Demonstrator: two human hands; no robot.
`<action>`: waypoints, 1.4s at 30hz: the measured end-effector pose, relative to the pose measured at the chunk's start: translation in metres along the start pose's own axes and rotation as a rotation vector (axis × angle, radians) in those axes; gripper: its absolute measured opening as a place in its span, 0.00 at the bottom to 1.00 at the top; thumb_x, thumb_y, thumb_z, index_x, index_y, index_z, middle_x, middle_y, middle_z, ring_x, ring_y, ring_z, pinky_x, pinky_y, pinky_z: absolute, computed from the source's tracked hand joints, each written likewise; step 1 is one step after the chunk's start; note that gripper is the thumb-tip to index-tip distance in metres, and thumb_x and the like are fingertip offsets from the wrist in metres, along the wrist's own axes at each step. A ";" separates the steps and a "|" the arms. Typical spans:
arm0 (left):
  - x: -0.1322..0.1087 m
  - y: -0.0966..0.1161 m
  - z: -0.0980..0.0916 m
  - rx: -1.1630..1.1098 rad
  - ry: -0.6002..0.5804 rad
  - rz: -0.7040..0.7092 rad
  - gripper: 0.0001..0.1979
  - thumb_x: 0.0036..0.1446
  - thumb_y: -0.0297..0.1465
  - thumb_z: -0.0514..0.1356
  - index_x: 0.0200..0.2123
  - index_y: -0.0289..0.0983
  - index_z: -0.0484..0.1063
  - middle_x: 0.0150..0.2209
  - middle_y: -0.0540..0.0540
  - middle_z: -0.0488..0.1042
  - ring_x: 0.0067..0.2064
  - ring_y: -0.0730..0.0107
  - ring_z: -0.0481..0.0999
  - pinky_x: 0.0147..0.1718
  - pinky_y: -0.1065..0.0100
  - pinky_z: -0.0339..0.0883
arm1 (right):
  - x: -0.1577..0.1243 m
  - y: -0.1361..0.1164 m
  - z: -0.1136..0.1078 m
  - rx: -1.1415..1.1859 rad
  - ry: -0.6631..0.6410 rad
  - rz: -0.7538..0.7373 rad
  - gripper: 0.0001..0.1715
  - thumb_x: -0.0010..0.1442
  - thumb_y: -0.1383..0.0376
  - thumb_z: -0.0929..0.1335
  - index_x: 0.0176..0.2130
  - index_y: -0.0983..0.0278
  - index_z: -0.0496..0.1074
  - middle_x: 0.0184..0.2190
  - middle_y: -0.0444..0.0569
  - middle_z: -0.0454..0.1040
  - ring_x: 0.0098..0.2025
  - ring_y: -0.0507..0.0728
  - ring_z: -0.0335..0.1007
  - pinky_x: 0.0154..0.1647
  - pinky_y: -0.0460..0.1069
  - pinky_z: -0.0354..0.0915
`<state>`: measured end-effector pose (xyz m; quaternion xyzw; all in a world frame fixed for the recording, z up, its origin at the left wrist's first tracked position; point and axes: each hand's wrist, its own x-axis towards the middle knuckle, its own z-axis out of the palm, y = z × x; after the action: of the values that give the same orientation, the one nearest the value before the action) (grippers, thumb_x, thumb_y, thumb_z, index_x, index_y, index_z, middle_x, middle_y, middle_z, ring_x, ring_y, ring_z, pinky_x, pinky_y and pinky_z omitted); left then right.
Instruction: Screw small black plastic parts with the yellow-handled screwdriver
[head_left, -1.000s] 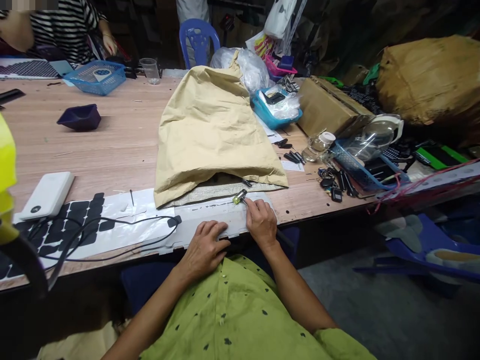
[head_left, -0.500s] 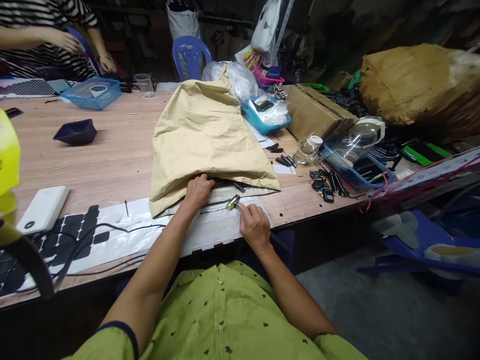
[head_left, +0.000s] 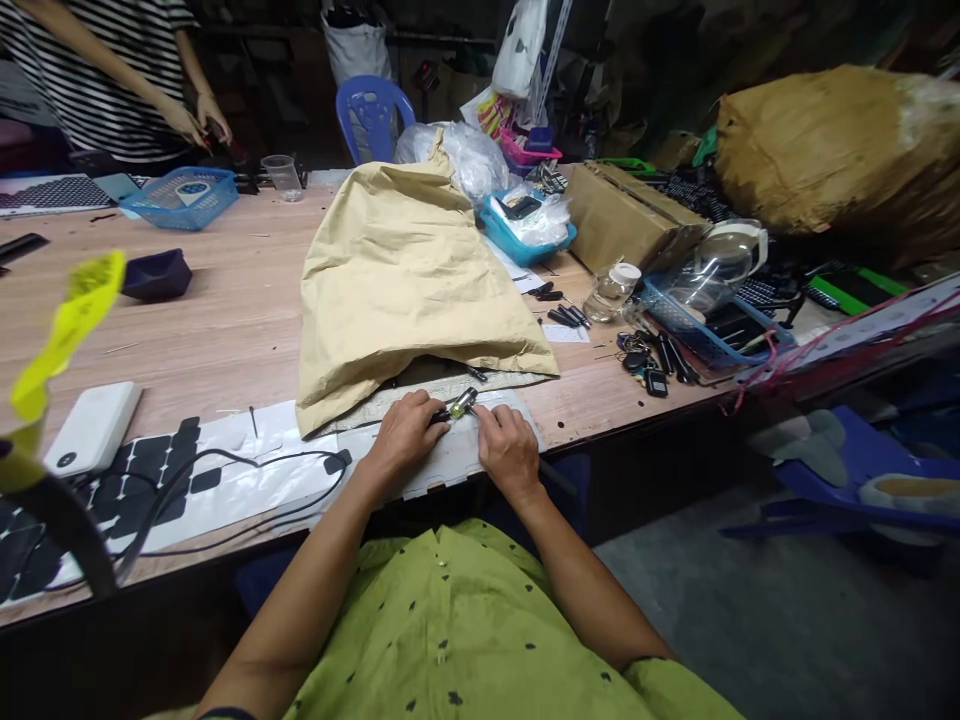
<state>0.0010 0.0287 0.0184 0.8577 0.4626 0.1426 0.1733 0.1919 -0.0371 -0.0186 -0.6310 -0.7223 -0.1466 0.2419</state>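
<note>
My right hand (head_left: 510, 452) is closed around a small hammer (head_left: 463, 402) with a shiny metal head and a yellow-green end; most of its handle is hidden. My left hand (head_left: 409, 432) is pinched beside the hammer head, at a small dark piece (head_left: 444, 413) too small to name. Both hands rest over a white board (head_left: 431, 470) at the table's front edge. Just behind them lies a large beige cloth bag (head_left: 412, 270), its near edge raised above a greyish sheet. A dark slim piece (head_left: 477, 374) shows at the bag's opening.
To the left are a white power bank (head_left: 94, 425), black cables (head_left: 247, 458) and a yellow strip (head_left: 67, 330). On the right stand a glass jar (head_left: 611, 292), a blue basket (head_left: 701, 335) and a cardboard box (head_left: 630, 215). A person in stripes (head_left: 127, 80) stands across the table.
My left hand has come out from under the bag's edge and moved to the hammer head with a small dark piece. The person across the table has straightened up.
</note>
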 end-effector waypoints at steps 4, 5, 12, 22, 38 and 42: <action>-0.017 -0.012 0.010 -0.112 0.142 -0.055 0.12 0.60 0.34 0.64 0.47 0.41 0.78 0.39 0.45 0.75 0.44 0.57 0.73 0.45 0.59 0.68 | 0.003 0.004 -0.002 0.032 -0.016 0.012 0.19 0.67 0.71 0.64 0.51 0.59 0.78 0.34 0.51 0.73 0.37 0.59 0.65 0.38 0.51 0.59; -0.020 -0.015 0.012 -0.142 0.169 -0.067 0.12 0.60 0.34 0.63 0.47 0.41 0.79 0.38 0.45 0.75 0.43 0.58 0.73 0.45 0.59 0.69 | 0.003 0.005 -0.002 0.059 -0.026 0.024 0.18 0.67 0.70 0.64 0.51 0.59 0.78 0.34 0.51 0.74 0.37 0.59 0.65 0.38 0.51 0.60; -0.022 -0.016 0.018 -0.241 0.219 -0.127 0.10 0.58 0.31 0.63 0.42 0.41 0.81 0.35 0.47 0.75 0.40 0.60 0.73 0.44 0.59 0.69 | 0.006 0.011 -0.011 0.445 -0.010 0.175 0.19 0.68 0.68 0.62 0.51 0.61 0.78 0.39 0.52 0.78 0.42 0.58 0.74 0.44 0.50 0.70; -0.012 -0.006 0.015 -0.298 0.173 -0.241 0.11 0.49 0.30 0.63 0.38 0.42 0.82 0.35 0.48 0.78 0.41 0.60 0.75 0.44 0.59 0.69 | 0.005 -0.007 -0.029 0.679 -0.042 0.171 0.19 0.69 0.66 0.62 0.52 0.59 0.78 0.41 0.52 0.80 0.45 0.59 0.77 0.47 0.52 0.74; -0.012 -0.004 0.014 -0.319 0.154 -0.218 0.11 0.52 0.29 0.62 0.38 0.42 0.82 0.35 0.47 0.77 0.42 0.59 0.75 0.47 0.58 0.69 | 0.003 -0.024 -0.025 0.678 -0.052 0.037 0.19 0.69 0.67 0.62 0.53 0.59 0.77 0.40 0.51 0.80 0.43 0.57 0.77 0.46 0.51 0.74; -0.013 -0.002 0.014 -0.307 0.166 -0.230 0.11 0.52 0.30 0.63 0.39 0.42 0.82 0.36 0.48 0.78 0.43 0.58 0.75 0.48 0.58 0.69 | 0.008 -0.007 -0.021 0.543 -0.027 0.078 0.19 0.69 0.67 0.62 0.53 0.59 0.77 0.40 0.51 0.79 0.44 0.57 0.76 0.46 0.50 0.72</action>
<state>-0.0011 0.0164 0.0038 0.7482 0.5427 0.2609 0.2786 0.1877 -0.0426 0.0037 -0.5725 -0.7134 0.0704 0.3979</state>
